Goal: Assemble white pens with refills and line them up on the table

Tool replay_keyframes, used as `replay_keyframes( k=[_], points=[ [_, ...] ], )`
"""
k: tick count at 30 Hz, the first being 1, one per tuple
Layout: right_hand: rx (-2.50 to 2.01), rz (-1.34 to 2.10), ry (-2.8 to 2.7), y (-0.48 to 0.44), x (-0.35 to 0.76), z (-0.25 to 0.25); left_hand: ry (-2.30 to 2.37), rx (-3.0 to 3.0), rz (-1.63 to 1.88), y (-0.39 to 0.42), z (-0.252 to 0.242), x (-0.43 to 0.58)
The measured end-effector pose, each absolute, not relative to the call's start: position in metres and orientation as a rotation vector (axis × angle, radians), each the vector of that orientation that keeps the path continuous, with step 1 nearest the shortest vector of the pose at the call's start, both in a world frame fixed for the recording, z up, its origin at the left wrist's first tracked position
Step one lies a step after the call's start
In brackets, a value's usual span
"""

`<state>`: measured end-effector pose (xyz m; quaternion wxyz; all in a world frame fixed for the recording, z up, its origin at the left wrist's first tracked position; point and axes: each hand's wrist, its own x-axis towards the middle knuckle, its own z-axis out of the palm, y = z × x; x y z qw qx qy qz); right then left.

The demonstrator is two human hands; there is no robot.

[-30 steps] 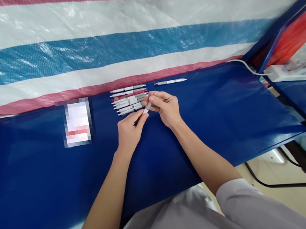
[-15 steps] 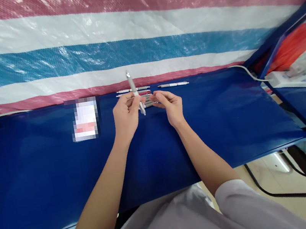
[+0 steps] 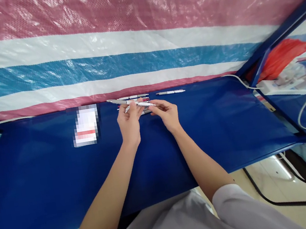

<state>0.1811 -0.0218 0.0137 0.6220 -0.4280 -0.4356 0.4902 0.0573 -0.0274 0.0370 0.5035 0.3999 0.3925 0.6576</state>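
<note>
Between the fingers of my left hand (image 3: pixel 129 124) is a white and grey pen (image 3: pixel 136 103), lying nearly level with its left end a little higher. My right hand (image 3: pixel 168 114) has its fingertips pinched at the pen's right end. Behind and below the held pen, several pens lie in a group on the blue table, partly hidden by my hands; one white pen (image 3: pixel 129 97) shows at the back of them. Another white and grey pen (image 3: pixel 170 92) lies apart, to the right.
A blurred white and red item (image 3: pixel 85 125) lies left on the blue table (image 3: pixel 49 177). A striped sheet (image 3: pixel 133 63) hangs behind. At the right are a white power strip (image 3: pixel 279 87), cables and a red plastic bag (image 3: pixel 286 55).
The held pen has turned from steep to nearly level. My right hand has come in to its right end. The view has tilted up slightly.
</note>
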Motion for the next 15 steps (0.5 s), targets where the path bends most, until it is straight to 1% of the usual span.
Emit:
replay_keyframes(
  k=[3,8,15],
  points=[
    [-0.973,1.131,-0.946,-0.020,0.184,0.014,0.916,0.955,1.587,-0.025,0.037,0.051],
    [-0.916,1.166,-0.884,-0.018,0.185,0.012,0.955,0.893,1.710,-0.022,0.034,0.043],
    [-0.820,1.318,-0.684,-0.022,0.175,0.013,0.876,0.868,1.637,-0.030,0.028,0.045]
  ],
)
